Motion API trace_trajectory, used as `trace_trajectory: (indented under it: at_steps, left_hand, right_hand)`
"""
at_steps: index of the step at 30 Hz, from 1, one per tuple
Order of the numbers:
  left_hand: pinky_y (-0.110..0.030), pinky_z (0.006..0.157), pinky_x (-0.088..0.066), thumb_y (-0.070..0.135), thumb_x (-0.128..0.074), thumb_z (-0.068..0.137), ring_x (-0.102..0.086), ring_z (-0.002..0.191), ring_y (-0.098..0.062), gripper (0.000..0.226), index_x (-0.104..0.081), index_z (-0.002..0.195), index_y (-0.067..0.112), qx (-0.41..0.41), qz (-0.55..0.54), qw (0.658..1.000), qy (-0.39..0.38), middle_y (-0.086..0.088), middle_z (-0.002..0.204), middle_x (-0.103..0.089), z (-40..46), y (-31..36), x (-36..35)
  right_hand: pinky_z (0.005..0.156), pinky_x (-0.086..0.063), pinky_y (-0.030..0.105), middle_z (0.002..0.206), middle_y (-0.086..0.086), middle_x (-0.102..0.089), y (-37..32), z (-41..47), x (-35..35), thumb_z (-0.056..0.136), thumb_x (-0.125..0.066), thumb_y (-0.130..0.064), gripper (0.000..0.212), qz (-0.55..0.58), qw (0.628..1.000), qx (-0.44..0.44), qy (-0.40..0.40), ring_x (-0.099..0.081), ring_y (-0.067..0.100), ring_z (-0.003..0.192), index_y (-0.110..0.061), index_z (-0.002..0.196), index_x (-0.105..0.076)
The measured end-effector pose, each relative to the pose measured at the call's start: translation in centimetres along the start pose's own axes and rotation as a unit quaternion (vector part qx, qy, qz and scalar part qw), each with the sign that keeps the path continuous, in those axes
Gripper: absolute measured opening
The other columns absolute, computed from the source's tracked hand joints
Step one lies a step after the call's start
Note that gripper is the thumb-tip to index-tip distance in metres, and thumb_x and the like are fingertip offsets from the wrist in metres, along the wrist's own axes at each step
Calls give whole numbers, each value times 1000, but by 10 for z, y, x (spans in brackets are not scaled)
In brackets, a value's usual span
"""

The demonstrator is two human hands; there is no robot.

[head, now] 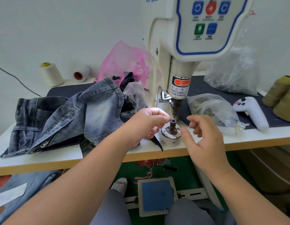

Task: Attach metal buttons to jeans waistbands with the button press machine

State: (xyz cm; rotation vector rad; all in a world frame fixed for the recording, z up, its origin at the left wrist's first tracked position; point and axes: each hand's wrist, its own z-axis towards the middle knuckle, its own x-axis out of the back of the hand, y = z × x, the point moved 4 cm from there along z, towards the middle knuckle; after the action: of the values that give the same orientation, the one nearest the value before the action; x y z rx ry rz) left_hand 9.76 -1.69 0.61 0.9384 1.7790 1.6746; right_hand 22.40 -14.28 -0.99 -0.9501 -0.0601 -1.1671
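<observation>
**Loading the lower die before the jeans go under the press**

While the left hand [149, 122] pinches something small and dark between thumb and forefinger right at the top of the lower die post [173, 123], the step in hand looks like seating a button part on the die; the piece is too small to tell whether it is the button or its tack. Its other fingers are curled under. Just right of the die, the right hand [204, 135] hovers with fingers loosely bent and apart, holding nothing and touching nothing.

Directly above the post hangs the upper punch [175, 108] of the button press machine [181, 70], well clear of it, with a finger-warning label on its barrel. No cloth lies on the die yet. To the left on the table [238, 140] lie the jeans [68, 117] in a crumpled heap, fly open, the near edge close to the left wrist.

Next, by my judgement, the small part must sit square on the post, the waistband be drawn from the left over it, and both hands come clear before a foot presses the blue pedal [157, 195] on the floor below. Bags of what may be hardware [210, 106] lie to the right
</observation>
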Motion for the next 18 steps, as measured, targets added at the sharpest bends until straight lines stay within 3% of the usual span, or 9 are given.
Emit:
trace_trajectory:
  at_steps: [4, 7, 10, 13, 15, 18]
  left_hand:
    - [-16, 44, -29, 18, -65, 92, -38, 47, -7, 18, -67, 74, 22, -6, 12, 1000, -19, 7, 58, -50, -2, 5, -7]
    - [-16, 45, -28, 17, -63, 93, -38, 48, -7, 22, -65, 71, 23, -3, 16, 999, -35, 8, 57, -50, -3, 4, -10]
    - [-16, 44, -28, 19, -64, 90, -37, 47, -7, 21, -65, 69, 23, -5, 10, 1000, -29, 8, 56, -49, -3, 3, -10]
    - [-16, 41, -27, 22, -67, 81, -35, 47, -7, 17, -67, 65, 26, -6, -14, 1000, -16, 8, 56, -50, -2, 3, -9]
    - [-17, 41, -27, 23, -67, 79, -35, 47, -8, 16, -67, 63, 27, -3, -30, 999, -17, 7, 57, -50, -1, 2, -10]
    - [-16, 41, -28, 23, -66, 80, -35, 47, -8, 17, -67, 64, 27, -2, -29, 1000, -2, 6, 58, -49, 0, 2, -11]
  right_hand:
    - [66, -35, 12, 81, -15, -48, -10, 3, -8, 85, -77, -25, 24, -18, 999, 7, -33, -48, 0, 75, -15, 105, -68]
    - [67, -36, 7, 78, -14, -51, -16, 3, -11, 91, -71, -17, 10, -22, 999, 34, -31, -48, 0, 72, -11, 98, -73]
    - [65, -35, 6, 75, -6, -56, -18, 0, -11, 94, -59, -17, 19, -21, 998, 54, -17, -50, 7, 69, -7, 87, -74]
    - [64, -34, 5, 72, -11, -48, -18, -3, -11, 91, -59, -16, 20, -16, 998, 56, -4, -45, -1, 66, -6, 77, -69]
    - [61, -35, 7, 70, -13, -45, -17, -4, -10, 89, -63, -14, 18, -31, 998, 58, 0, -43, -5, 66, -7, 73, -68]
    - [55, -34, 17, 63, -13, -42, -12, -3, -4, 86, -75, -10, 21, -51, 998, 34, 12, -43, 2, 59, -11, 68, -64]
